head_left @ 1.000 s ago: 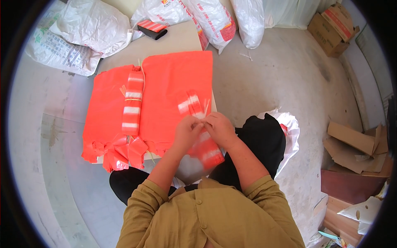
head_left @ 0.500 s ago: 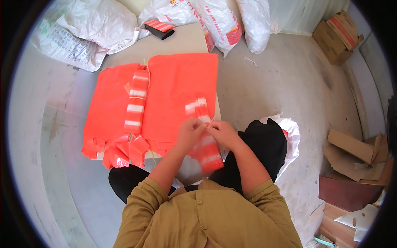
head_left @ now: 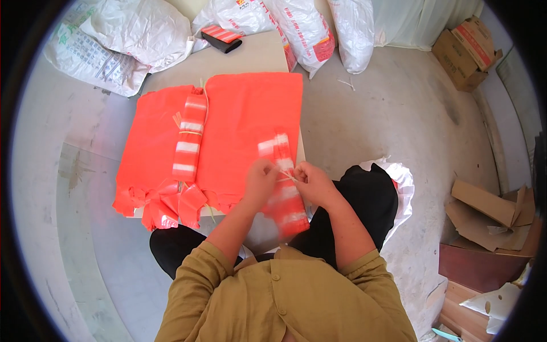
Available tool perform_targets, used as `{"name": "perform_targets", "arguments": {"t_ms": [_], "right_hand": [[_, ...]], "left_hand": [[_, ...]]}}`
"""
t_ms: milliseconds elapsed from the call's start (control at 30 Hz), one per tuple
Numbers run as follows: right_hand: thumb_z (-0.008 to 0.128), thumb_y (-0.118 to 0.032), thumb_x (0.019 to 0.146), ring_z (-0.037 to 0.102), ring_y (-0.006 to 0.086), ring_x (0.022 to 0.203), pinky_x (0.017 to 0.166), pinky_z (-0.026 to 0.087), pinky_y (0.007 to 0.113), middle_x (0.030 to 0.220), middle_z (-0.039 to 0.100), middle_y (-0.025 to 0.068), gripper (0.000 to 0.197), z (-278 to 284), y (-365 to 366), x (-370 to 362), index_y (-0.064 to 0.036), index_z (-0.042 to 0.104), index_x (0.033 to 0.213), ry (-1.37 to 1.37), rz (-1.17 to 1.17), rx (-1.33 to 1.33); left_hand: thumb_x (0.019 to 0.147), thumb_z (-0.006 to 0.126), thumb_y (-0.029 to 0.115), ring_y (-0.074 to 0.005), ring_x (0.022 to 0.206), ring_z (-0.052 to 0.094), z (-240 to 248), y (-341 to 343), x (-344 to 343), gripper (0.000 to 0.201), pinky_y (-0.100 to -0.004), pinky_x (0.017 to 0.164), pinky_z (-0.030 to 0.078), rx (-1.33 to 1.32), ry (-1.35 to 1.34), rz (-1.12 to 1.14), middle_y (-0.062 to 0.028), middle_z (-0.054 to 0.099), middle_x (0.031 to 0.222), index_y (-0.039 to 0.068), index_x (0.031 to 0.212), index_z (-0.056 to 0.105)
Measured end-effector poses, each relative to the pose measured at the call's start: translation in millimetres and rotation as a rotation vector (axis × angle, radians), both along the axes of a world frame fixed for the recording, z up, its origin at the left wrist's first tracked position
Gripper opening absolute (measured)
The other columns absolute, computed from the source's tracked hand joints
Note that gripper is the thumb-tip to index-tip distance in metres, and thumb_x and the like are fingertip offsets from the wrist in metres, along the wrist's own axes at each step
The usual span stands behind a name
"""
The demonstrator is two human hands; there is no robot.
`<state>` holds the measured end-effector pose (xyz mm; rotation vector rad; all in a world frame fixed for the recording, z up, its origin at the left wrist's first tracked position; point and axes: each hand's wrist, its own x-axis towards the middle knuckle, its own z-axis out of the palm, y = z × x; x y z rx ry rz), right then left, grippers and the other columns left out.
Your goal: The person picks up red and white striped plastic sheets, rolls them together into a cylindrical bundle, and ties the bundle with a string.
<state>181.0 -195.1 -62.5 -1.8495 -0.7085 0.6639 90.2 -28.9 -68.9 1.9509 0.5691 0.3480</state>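
A folded orange-red bundle with white stripes hangs over the near right edge of a large stack of orange-red plastic sheets. A thin pale string crosses this bundle. My left hand, slightly blurred, is closed in a pinch on the string at the bundle's left side. On the other side, my right hand pinches the string between thumb and fingers. To the left lies a second striped bundle with a band round its middle, on another orange-red stack.
The stacks lie on a low beige table. A black roll with a striped orange end sits at its far side. White sacks stand behind. At right are cardboard boxes and flattened cardboard. A white bag lies beside my right knee.
My hands have moved apart a little, the right one to the right, and the string between them now shows. The striped bundle stays in nearly the same place.
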Motion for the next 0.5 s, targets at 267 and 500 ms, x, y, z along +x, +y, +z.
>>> {"name": "perform_targets", "arguments": {"t_ms": [267,500], "right_hand": [[0.059,-0.025,0.091,0.065,0.0265,0.094,0.087,0.050,0.034,0.104,0.066,0.0188,0.040,1,-3,1,-0.0057,0.055,0.126,-0.030,-0.001,-0.102],[0.051,-0.023,0.098,0.062,0.0256,0.111,0.093,0.048,0.035,0.126,0.063,0.0147,0.048,25,3,-8,-0.0071,0.042,0.142,0.603,0.149,0.296]], "left_hand": [[0.093,0.062,0.014,-0.0115,0.074,0.055,1,27,-23,0.013,-0.0292,0.067,0.047,-0.064,-0.051,0.145,-0.0030,0.060,0.082,0.001,0.097,0.062],[0.101,0.051,0.036,-0.0220,0.099,0.063,8,11,-64,0.045,-0.0341,0.087,0.050,-0.517,0.078,0.120,-0.0118,0.062,0.120,0.002,0.130,0.051]]}}
